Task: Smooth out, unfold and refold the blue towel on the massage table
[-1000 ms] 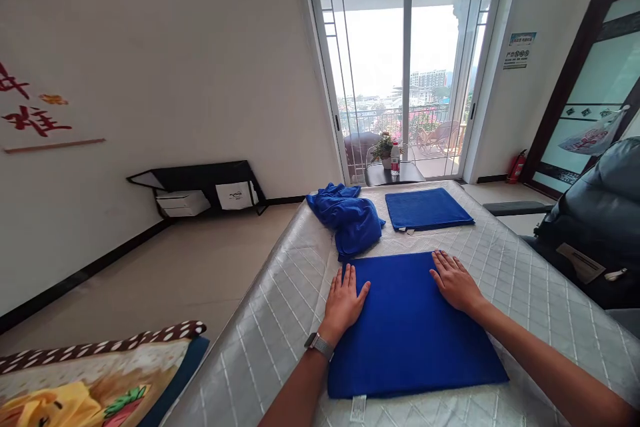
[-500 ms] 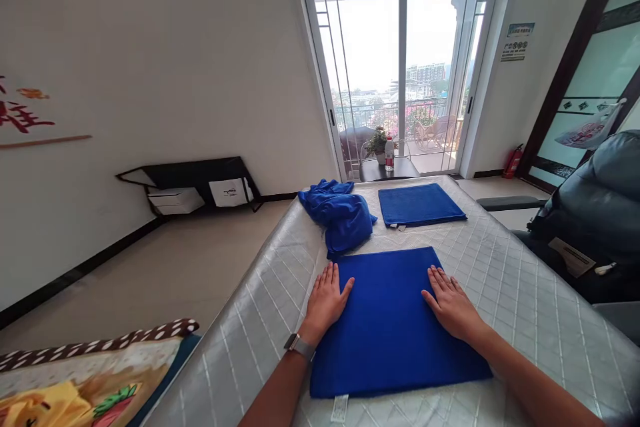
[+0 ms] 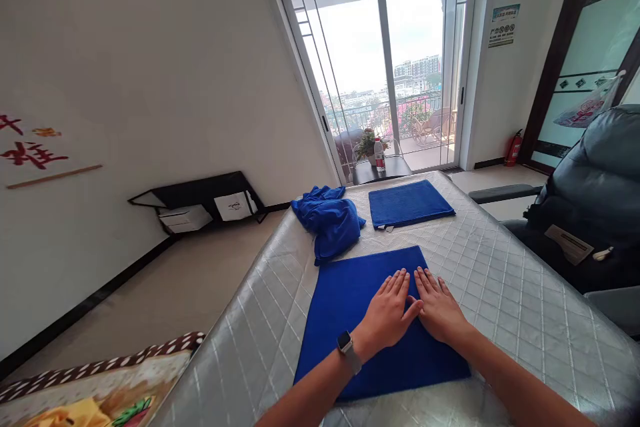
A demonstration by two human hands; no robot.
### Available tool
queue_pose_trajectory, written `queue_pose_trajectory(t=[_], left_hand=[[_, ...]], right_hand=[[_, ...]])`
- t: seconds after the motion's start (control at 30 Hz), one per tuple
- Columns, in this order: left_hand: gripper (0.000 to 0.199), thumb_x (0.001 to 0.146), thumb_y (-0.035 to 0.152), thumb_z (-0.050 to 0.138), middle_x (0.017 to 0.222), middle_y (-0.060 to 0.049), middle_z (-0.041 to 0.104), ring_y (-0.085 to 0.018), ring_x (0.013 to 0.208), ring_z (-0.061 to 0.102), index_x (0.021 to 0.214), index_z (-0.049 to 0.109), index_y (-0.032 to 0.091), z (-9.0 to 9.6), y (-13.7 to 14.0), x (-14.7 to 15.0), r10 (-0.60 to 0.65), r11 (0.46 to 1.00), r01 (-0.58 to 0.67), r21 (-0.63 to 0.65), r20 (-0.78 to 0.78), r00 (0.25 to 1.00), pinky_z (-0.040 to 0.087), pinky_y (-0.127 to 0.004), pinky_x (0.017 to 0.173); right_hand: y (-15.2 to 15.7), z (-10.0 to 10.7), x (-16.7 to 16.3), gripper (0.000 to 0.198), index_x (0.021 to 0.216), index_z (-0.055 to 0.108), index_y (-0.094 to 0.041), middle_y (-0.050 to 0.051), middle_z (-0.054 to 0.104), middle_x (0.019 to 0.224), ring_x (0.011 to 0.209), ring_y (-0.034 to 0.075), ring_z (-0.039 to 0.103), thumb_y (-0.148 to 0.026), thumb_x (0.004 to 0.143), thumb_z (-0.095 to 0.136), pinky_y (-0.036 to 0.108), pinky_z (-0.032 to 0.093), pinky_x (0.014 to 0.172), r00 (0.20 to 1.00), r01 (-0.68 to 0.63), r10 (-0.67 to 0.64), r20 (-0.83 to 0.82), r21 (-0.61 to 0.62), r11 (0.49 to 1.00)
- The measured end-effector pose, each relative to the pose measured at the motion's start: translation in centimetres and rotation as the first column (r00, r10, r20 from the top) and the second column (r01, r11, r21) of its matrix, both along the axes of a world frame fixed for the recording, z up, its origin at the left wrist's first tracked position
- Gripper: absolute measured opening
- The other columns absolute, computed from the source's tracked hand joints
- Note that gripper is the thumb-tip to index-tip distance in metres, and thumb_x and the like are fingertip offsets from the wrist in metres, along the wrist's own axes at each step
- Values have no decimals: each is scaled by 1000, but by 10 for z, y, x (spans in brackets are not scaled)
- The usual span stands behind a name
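Observation:
A blue towel (image 3: 345, 307), folded into a flat rectangle, lies on the silver-white quilted mattress (image 3: 520, 320) in front of me. My left hand (image 3: 387, 312), with a watch on its wrist, rests flat on the towel right of its middle, fingers stretched out. Beside it, my right hand (image 3: 440, 303) lies flat over the towel's right edge, also with straight fingers. The two thumbs meet or overlap. Beyond the towel, a crumpled blue cloth (image 3: 330, 220) is heaped at the left. A second folded blue towel (image 3: 411, 203) lies flat at the far right.
Behind the mattress stands a small dark table (image 3: 395, 170) with a bottle (image 3: 379, 157) and a potted plant. A dark padded chair (image 3: 595, 187) stands at the right. By the left wall is a black rack (image 3: 205, 197) with white boxes. Patterned bedding (image 3: 100, 373) shows at lower left.
My left hand has slid right across the towel, from its left edge to beside my right hand. The right hand stays near the right edge. The view has tilted and shifted slightly.

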State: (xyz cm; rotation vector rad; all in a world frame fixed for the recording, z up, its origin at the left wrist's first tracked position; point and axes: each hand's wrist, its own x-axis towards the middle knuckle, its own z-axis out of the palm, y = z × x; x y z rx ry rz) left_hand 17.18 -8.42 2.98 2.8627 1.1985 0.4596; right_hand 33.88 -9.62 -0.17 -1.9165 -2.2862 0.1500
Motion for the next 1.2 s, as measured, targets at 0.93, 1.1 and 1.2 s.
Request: queue_pose_trajectory(t=[0.93, 1.1, 1.2], left_hand=[[82, 98, 66, 14, 159, -16, 25, -26, 148, 21, 153, 27, 7, -30, -1, -153, 529, 839, -538, -78, -113, 841, 22, -44, 120], [81, 98, 65, 13, 159, -16, 28, -26, 147, 24, 153, 28, 8, -34, 0, -157, 518, 850, -523, -63, -83, 851, 23, -45, 120], [83, 97, 66, 13, 159, -17, 27, -26, 147, 24, 153, 27, 6, -36, 0, -158, 527, 843, -533, -67, -88, 845, 23, -45, 120]], right_hand=[[2, 3, 0, 75, 156, 18, -14, 7, 17, 163, 150, 21, 10, -60, 97, 15, 44, 11, 122, 1000, 24, -25, -13, -35, 999], [-6, 14, -2, 74, 156, 20, -13, 8, 21, 161, 149, 20, 14, -59, 98, 14, 43, 13, 122, 999, 51, -52, -17, -18, 999], [-24, 21, -4, 74, 155, 23, -13, 8, 23, 161, 149, 20, 14, -60, 98, 14, 43, 14, 122, 999, 38, -38, -2, 31, 999]])
